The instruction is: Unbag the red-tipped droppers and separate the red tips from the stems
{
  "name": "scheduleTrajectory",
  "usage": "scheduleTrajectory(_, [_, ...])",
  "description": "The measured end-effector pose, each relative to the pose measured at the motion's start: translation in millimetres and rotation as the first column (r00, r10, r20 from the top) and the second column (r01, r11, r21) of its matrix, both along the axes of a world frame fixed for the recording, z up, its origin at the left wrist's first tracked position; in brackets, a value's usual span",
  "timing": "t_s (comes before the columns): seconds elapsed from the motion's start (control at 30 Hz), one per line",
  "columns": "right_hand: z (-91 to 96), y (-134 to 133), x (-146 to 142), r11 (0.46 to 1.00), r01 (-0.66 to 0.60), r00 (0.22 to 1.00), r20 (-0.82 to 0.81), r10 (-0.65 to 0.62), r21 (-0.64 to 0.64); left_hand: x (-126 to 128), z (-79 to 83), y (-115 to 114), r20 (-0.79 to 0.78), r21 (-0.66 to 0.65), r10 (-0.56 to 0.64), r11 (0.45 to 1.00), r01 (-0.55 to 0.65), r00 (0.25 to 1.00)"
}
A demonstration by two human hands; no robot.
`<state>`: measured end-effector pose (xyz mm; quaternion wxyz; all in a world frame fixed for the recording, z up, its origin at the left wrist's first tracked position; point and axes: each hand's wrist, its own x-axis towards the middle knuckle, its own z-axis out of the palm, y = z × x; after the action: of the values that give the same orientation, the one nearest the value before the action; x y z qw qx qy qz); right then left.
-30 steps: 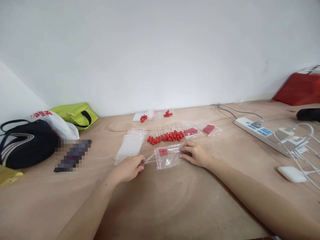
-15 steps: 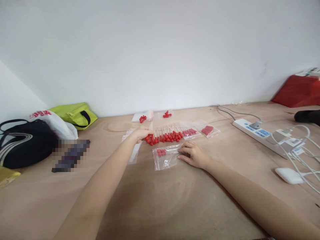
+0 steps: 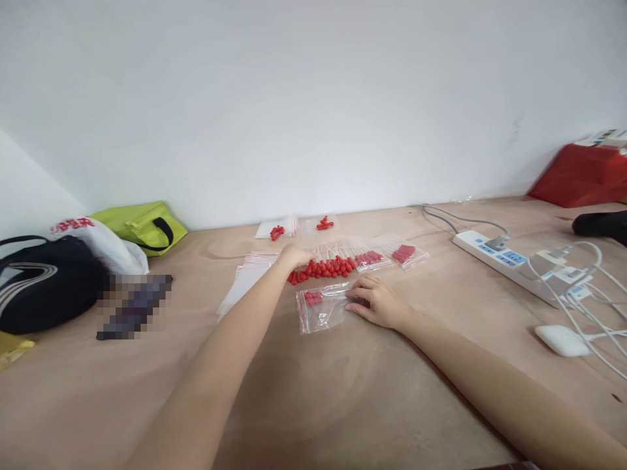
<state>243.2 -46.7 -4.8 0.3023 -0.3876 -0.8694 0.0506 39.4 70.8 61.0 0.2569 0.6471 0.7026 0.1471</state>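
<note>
A row of pale thin sticks with red rounded ends lies on the table in front of me. Over the left end of the row is my left hand, its fingers together among the sticks; what they pinch is hidden. My right hand rests on the table, thumb and fingers closed at the right edge of a clear zip bag. This bag lies flat, with several small red pieces at its left end. Beyond it are two filled bags, one with red pieces and one with red pieces.
White bags or sheets lie fanned under my left forearm. Two small groups of red pieces sit on bags by the wall. A power strip with cables and a white charger are right; a dark bag and green bag left.
My left hand has moved right along the row of red-ended sticks, uncovering more of the white bags beside it. My right hand stays at the zip bag's edge.
</note>
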Motion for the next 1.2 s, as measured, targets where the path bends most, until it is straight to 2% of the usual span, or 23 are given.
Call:
scheduleTrajectory(0.1, [-0.1,0,0,1.000,-0.008,1.000,0.002,0.008,-0.007,-9,8.6,-24,-0.016,0.100,-0.063,0.993,0.064,0.998])
scheduleTrajectory(0.2, [0.1,0,0,1.000,-0.005,1.000,0.009,0.005,-0.020,-25,5.8,-62,-0.020,0.232,-0.104,0.967,0.106,0.994])
scheduleTrajectory(0.23, [0.0,0,0,1.000,-0.002,1.000,0.010,0.002,-0.024,-32,1.4,-75,-0.016,0.273,-0.123,0.954,0.123,0.992])
scheduleTrajectory(0.3, [-0.4,0,0,1.000,0.002,1.000,0.007,-0.002,-0.030,-45,-11.7,-97,0.012,0.458,-0.159,0.879,0.136,0.987])
scheduleTrajectory(0.33, [-0.7,0,0,0.999,0.002,1.000,0.004,-0.002,-0.032,-51,-19.3,-107,0.037,0.510,-0.179,0.849,0.136,0.983])
scheduleTrajectory(0.43, [-2.5,1,1,0.999,-0.009,1.000,-0.014,0.008,-0.041,-63,-39.4,-124,0.113,0.535,-0.250,0.831,0.153,0.962])
scheduleTrajectory(0.53, [-4.7,1,1,0.998,-0.024,0.999,-0.045,0.022,-0.052,-63,-49.1,-131,0.154,0.514,-0.301,0.838,0.184,0.941])
scheduleTrajectory(0.7, [-5.7,2,2,0.996,-0.061,0.995,-0.077,0.056,-0.070,-54,-50.0,-127,0.232,0.533,-0.387,0.818,0.216,0.892])
scheduleTrajectory(0.83, [-3.9,3,2,0.987,-0.119,0.989,-0.101,0.108,-0.104,-52,-47.9,-125,0.148,0.502,-0.460,0.798,0.334,0.876])
scheduleTrajectory(1.03, [-2.3,5,1,0.974,-0.166,0.979,-0.144,0.144,-0.155,-53,-43.9,-123,0.023,0.446,-0.494,0.783,0.433,0.869])
scheduleTrajectory(1.2, [-1.9,4,1,0.972,-0.175,0.976,-0.159,0.149,-0.159,-53,-40.4,-121,-0.063,0.423,-0.569,0.729,0.538,0.820])
